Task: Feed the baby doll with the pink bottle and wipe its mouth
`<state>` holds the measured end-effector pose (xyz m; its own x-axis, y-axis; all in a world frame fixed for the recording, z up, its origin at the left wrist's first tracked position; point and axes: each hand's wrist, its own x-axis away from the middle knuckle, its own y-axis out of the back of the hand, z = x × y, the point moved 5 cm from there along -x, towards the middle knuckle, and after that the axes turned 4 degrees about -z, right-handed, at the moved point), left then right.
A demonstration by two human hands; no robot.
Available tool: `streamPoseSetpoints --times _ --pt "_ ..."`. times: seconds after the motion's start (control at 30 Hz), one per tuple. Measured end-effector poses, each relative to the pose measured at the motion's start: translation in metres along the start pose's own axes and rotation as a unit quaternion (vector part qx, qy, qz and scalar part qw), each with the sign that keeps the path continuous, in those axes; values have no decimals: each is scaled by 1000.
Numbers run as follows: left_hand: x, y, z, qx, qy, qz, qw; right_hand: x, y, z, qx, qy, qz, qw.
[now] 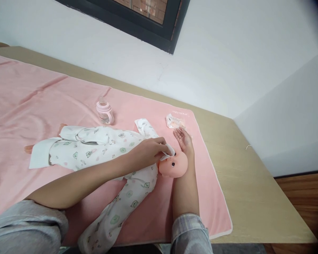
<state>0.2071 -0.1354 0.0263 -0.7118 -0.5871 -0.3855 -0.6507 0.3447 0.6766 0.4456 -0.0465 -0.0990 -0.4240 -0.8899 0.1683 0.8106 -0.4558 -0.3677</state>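
Fingers (159, 146) of the left hand (148, 151) pinch what looks like a white wipe (169, 152) against the doll (173, 164); right hand (184, 139) lies released on the pink blanket (42, 102).

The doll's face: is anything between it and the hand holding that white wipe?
Nothing visible. The left hand already presses the wipe against the doll's face. The right hand lies flat on the pink cloth behind the head, not in between. The bottle and packet sit farther off.

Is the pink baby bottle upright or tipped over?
Upright. The baby bottle stands on its base on the pink blanket, cap pointing up, beyond the doll and apart from both hands.
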Motion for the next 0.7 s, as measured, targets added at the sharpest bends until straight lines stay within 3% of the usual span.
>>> streamPoseSetpoints --times 0.43,0.7 --pt "-1 3 1 -23 21 19 999 19 -7 10 86 29 49 995" --pt "-4 39 2 -70 -1 -10 998 26 -1 21 1 34 97 995"
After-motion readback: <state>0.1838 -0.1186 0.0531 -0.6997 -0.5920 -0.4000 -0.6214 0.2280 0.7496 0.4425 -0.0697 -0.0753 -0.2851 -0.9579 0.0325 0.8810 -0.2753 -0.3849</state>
